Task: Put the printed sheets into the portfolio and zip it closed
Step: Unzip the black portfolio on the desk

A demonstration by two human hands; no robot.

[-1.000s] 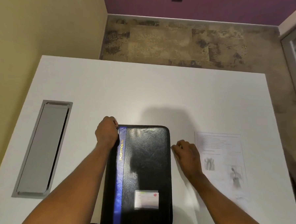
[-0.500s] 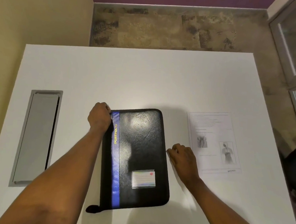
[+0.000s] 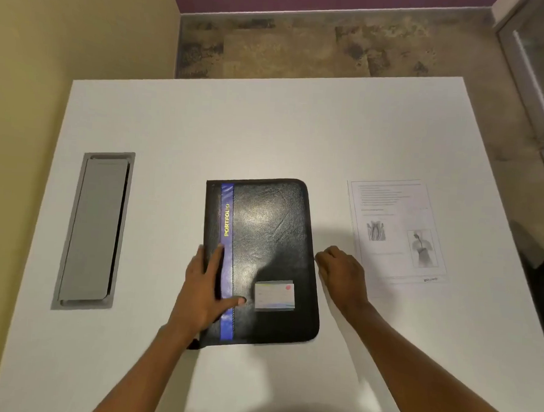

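The white desk (image 3: 268,127) carries everything. At its middle lies the black portfolio (image 3: 269,237), cover shut, its long axis running from twelve to six, its blue-striped spine at nine. I cannot tell how far its zip is done up, and nothing of its inside shows. A grey hatch (image 3: 94,228) is set into the desk well off at nine. The printed sheets (image 3: 395,231) lie flat outside the portfolio, at its three o'clock, parallel to it with bare desk between.

The left hand (image 3: 203,290) rests on the spine side, fingers straight and spread, pressing the cover down. The right hand (image 3: 343,272) sits just beside the portfolio's three o'clock edge, its fingers curled under; whether they pinch the edge or hold nothing I cannot tell. It is the nearer hand to the sheets, which lie at about two o'clock from it. I judge the cover must open toward nine before they go in.

A small pale card (image 3: 275,294) sits on the cover near the six o'clock end.
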